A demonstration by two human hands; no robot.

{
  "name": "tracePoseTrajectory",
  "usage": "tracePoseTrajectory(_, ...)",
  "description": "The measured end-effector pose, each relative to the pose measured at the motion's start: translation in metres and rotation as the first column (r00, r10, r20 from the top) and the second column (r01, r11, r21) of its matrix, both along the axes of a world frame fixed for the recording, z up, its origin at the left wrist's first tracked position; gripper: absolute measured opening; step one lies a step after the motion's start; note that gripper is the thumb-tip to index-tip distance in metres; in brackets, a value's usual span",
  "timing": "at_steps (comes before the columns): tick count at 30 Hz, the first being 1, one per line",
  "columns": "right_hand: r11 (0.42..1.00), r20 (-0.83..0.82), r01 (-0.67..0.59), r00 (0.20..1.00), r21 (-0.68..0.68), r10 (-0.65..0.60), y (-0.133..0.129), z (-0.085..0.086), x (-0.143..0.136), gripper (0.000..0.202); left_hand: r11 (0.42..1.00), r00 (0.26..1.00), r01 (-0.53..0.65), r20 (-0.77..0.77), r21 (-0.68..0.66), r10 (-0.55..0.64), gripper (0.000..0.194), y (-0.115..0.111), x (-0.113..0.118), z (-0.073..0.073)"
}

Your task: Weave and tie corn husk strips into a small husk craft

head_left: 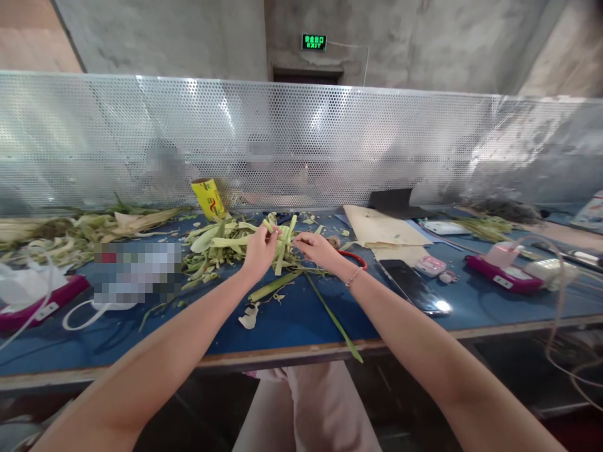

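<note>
My left hand [262, 247] is closed in a pinch on a pale green husk strip [285, 248] at the right edge of a heap of cut leaves [207, 251]. A short gap to the right, my right hand [316, 247] has its thumb and fingertips pressed together; anything between them is too small to make out. A red loop handle [355, 257] lies beside my right wrist, the rest of it hidden. Below my hands lie a green stalk piece [272, 287], a long thin green leaf [335, 317] and a whitish scrap [249, 316].
A yellow tube [208, 198] stands tilted behind the heap. To the right lie brown paper [389, 226], a black phone [412, 287], a pink case [430, 266] and a purple power strip [502, 275]. A perforated metal screen [292, 138] closes off the table's back.
</note>
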State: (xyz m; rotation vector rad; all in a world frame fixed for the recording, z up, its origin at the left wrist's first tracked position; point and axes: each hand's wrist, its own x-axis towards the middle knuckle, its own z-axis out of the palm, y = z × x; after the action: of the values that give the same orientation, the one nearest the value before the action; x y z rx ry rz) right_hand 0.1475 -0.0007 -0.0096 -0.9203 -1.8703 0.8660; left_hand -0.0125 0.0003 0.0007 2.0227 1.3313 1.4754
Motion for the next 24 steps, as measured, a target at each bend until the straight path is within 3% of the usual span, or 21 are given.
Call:
tracePoseTrajectory(2,0.986,-0.169,-0.1,0.983,-0.13,0.077,0.0,-0.001,-0.002,0.016,0.994,0.986,0.006,-0.168,0.111,0.013,0.021,-0.003,-0.001,0.004)
tracePoseTrajectory(5,0.953,-0.367,-0.186,0.926,-0.238,0.089,-0.001,0.001,-0.003,0.019,0.975,0.946,0.083,-0.324,0.206,-0.012,0.032,-0.004,-0.004,0.008)
tracePoseTrajectory(10,0.91,-0.504,-0.261,0.861,-0.322,0.069,-0.004,0.007,0.001,0.013,0.944,0.885,0.274,-0.433,0.184,-0.172,0.043,-0.001,-0.005,0.006)
tracePoseTrajectory(16,0.875,-0.555,-0.32,0.829,-0.363,0.073,-0.001,0.007,0.005,0.009,0.932,0.892,0.359,-0.315,0.054,-0.325,0.042,-0.006,-0.001,0.007)
tracePoseTrajectory(24,0.873,-0.541,-0.287,0.84,-0.395,0.031,-0.001,0.008,0.007,0.004,0.938,0.93,0.343,-0.122,-0.051,-0.347,0.02,-0.011,0.0,0.011)
